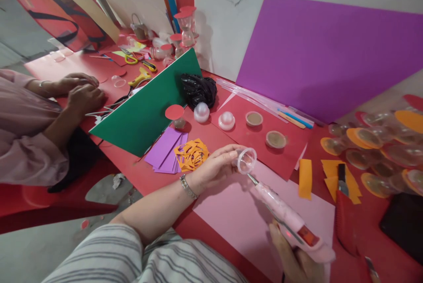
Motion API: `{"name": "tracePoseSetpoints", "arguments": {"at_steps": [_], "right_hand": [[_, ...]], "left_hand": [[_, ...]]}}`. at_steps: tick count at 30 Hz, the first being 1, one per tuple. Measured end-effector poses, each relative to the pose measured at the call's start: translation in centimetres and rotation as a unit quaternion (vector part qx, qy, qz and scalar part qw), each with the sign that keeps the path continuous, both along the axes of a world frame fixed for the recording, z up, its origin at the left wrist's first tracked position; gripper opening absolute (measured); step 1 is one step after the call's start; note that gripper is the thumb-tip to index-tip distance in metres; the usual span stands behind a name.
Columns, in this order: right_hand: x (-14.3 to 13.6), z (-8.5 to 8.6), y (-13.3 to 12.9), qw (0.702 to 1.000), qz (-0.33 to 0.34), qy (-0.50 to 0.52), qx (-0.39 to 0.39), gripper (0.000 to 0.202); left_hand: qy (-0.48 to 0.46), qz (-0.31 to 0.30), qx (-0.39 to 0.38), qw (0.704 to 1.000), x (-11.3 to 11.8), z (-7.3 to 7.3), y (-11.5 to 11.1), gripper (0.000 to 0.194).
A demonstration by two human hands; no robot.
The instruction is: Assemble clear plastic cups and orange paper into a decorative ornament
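In my left hand (220, 165) is a small clear plastic cup (247, 161), gripped by its side with the round rim facing me. A pink hot glue gun (284, 212) is held in my right hand (292, 254), its metal nozzle close under the cup's rim; whether they touch I cannot tell. Both hands are over a pink sheet (228, 226). Beyond them, two cups of brown sand (276, 140) and a domed clear cup (226, 121) sit on a red sheet (244, 102).
Orange paper scraps (191, 154) and purple cards (165, 148) lie left of my hand, before an upright green board (145, 107). Assembled cups with orange discs (370, 142) crowd the right, near a red-handled cutter (345, 217). Another person's hands (82, 91) rest beyond the board.
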State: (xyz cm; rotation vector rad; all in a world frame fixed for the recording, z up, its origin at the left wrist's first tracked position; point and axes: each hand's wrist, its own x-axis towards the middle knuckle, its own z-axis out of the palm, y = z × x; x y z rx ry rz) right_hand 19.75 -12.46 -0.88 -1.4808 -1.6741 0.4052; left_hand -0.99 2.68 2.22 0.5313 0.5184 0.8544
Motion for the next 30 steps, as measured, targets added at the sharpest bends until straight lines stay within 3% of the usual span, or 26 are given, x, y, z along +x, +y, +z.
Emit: {"name": "tracePoseSetpoints", "arguments": {"at_steps": [6,11,14,21,30], "right_hand": [[2.1,-2.4,-1.1,0.981,0.057,-0.169,0.080,0.026],[3.0,-3.4,-1.5,0.905,0.089,-0.354,0.220,0.029],[3.4,-3.4,-1.3,0.890,0.089,-0.383,0.232,0.031],[2.8,-3.6,-1.5,0.964,0.020,-0.225,0.137,0.023],[3.3,-5.0,-2.3,0.993,-0.043,-0.095,0.058,0.026]], "left_hand": [[0.017,-0.002,-0.003,1.000,0.0,-0.1,0.1,0.039],[0.014,-0.018,0.012,1.000,-0.2,0.3,0.0,0.042],[0.013,-0.023,0.020,0.999,-0.2,0.5,0.0,0.042],[0.014,-0.039,0.025,0.999,-0.3,0.1,0.0,0.041],[0.025,-0.058,0.013,0.998,-0.3,-0.1,0.1,0.046]]}}
